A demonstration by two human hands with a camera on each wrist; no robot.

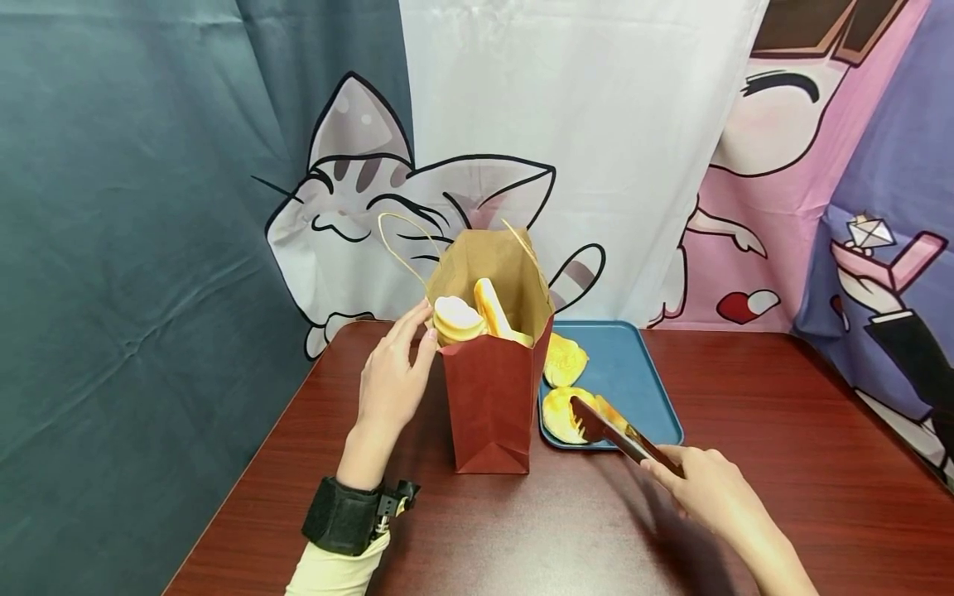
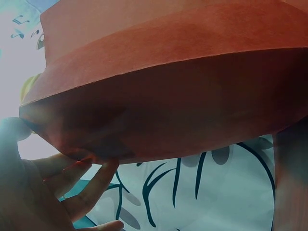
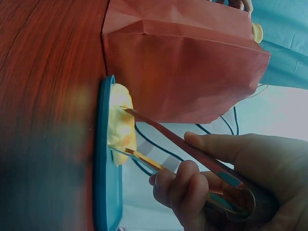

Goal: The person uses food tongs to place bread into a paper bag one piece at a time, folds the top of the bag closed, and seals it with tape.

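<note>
My left hand [image 1: 391, 381] holds the left rim of an upright red paper bag [image 1: 488, 406], thumb toward the front corner and fingers farther back. Out of the bag's mouth stick a cream-topped pastry [image 1: 457, 319] and a long golden bread stick [image 1: 489, 306]. My right hand [image 1: 715, 488] grips metal tongs [image 1: 629, 440]. Their tips straddle a round yellow bun [image 1: 559, 414] at the near left corner of a blue tray [image 1: 656, 389]. In the right wrist view, one tong tip [image 3: 126, 109] touches the bun [image 3: 120, 127], which lies on the tray.
Behind that bun, another yellow bread piece [image 1: 564, 361] lies on the tray, partly hidden by the bag. Bag and tray stand on a dark red wooden table [image 1: 760, 414]. A printed curtain [image 1: 477, 99] hangs behind. The bag's handle loop [image 1: 383, 232] stands up at its left.
</note>
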